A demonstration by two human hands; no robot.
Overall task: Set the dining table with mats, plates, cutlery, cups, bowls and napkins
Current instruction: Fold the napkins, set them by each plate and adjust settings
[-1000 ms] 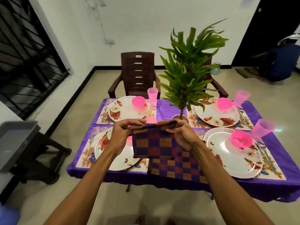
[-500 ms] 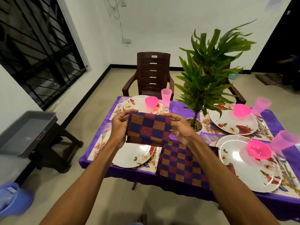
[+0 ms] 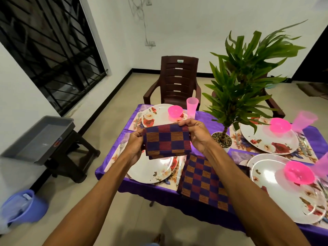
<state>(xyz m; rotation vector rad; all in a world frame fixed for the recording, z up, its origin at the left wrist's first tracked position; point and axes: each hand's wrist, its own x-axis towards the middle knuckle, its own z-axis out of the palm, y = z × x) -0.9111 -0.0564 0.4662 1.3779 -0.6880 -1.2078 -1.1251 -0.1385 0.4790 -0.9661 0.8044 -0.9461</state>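
Bare L hand (image 3: 135, 146) & bare R hand (image 3: 197, 137). L forearm (image 3: 99, 189) & R forearm (image 3: 239, 183) uncovered to frame edge. Small blue patch (image 3: 150, 244) at bottom edge, poss. clothing, can't tell.

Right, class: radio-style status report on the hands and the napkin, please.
Left hand, right hand both pinching folded checked napkin, held above near-left plate. Spare napkins stacked beside plate. Nothing seen blocking.

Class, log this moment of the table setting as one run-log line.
step: napkins | left hand: holds folded purple-and-maroon checked cloth napkin | right hand: pinches its top edge | napkin: in air, before white floral plate
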